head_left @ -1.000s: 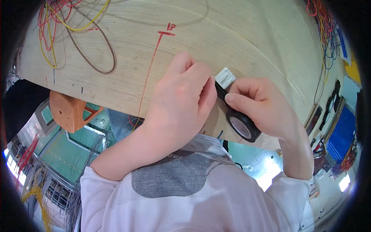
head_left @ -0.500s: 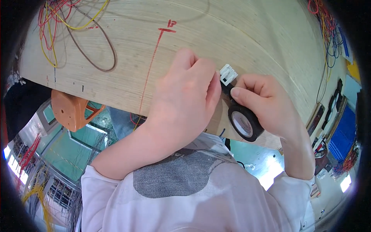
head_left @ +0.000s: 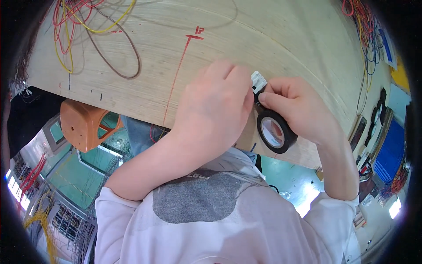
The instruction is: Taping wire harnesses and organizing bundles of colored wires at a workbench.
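Observation:
A white plastic connector (head_left: 258, 82) sticks up between my two hands, above the wooden board. My right hand (head_left: 303, 105) pinches a strip of black tape just below it, thumb on top. From that strip hangs the roll of black electrical tape (head_left: 288, 140), its pale core facing up, beside my right palm. My left hand (head_left: 215, 103) is closed, its back towards me, with the fingertips next to the connector's left side. What those fingers grip is hidden behind the hand, and they are slightly blurred.
The wooden board (head_left: 149, 48) bears a red drawn line. Yellow, red and brown wires (head_left: 110, 61) lie at its far left, and another wire bundle (head_left: 369, 33) at the far right. An orange stool (head_left: 79, 125) stands below the near left edge. Blue trays (head_left: 390, 152) are at right.
My right hand and the tape roll have moved slightly up and left, closer to my left hand. The connector now shows less beside my left fingers. The whole view has shifted a little.

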Demonstrator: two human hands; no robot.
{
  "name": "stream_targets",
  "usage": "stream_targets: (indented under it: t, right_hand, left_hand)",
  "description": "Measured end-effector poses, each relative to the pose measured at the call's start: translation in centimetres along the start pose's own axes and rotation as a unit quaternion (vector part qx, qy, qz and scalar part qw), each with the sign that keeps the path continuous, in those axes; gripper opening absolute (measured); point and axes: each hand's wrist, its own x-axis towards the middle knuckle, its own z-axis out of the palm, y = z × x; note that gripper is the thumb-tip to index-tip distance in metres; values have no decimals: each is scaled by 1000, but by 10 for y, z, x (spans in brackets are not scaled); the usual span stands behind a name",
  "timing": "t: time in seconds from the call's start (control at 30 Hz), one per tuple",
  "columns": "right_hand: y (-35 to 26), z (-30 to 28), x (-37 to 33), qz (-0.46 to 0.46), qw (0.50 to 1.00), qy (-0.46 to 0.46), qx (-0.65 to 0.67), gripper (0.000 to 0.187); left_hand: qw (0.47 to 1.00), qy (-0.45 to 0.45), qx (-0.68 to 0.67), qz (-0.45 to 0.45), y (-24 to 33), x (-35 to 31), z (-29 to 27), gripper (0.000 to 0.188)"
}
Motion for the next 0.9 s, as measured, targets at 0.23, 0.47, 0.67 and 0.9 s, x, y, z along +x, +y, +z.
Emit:
stream_targets:
  t: [0.23,0.47,0.67,0.9]
  right_hand:
    - [-18,5,-33,-86,995,57,-16,17]
    - [-15,14,-28,-303,911,244,-135,19]
    - [-40,19,-34,-202,971,106,65,20]
    - [-40,19,-32,-148,981,67,103,15]
  left_hand:
    - [859,-60,-419,-289,3,-2,-24,13]
    - [734,-71,-580,-346,8,-11,-35,13]
    - [897,32,-415,-150,5,-25,-27,9]
    - [963,89,-251,50,0,-29,-27,4]
